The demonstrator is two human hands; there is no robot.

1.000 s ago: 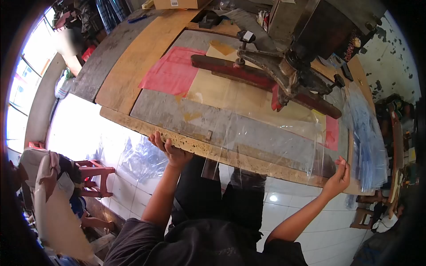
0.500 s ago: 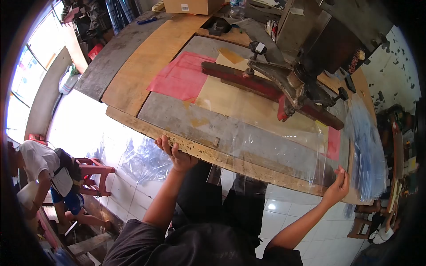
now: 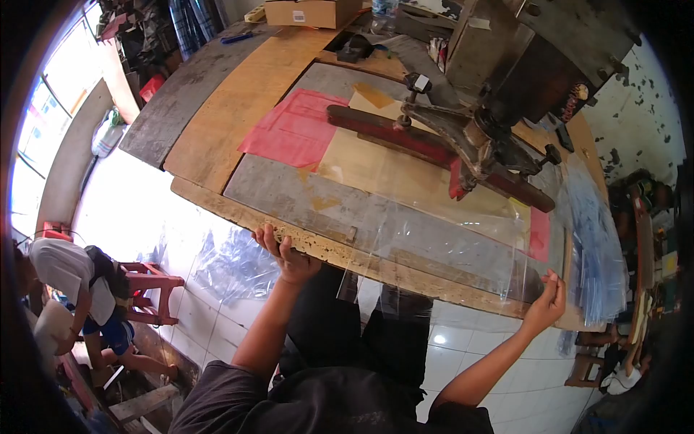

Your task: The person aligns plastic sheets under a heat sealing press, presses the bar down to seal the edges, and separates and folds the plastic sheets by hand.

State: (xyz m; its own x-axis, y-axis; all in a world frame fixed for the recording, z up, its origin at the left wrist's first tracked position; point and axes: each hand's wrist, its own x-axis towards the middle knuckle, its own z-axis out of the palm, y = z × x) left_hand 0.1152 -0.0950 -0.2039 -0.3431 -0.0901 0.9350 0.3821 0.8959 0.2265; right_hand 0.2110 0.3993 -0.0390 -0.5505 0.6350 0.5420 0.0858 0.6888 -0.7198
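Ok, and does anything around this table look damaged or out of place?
Yes. The wooden front edge looks pitted beside the left hand, unlike its smoother stretches. The wall at right has dark patches, as if flaking. Crumpled clear plastic lies on the floor, perhaps just set aside.

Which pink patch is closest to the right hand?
The small pink patch right of the yellow sheet; the bigger pink patch, left of it, lies farther from the right hand.

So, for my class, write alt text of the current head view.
A person's left hand rests at a worktable's front edge, while the right hand appears to pinch clear plastic film. Beyond, a machine bar extends over pink sheeting and cream sheeting.
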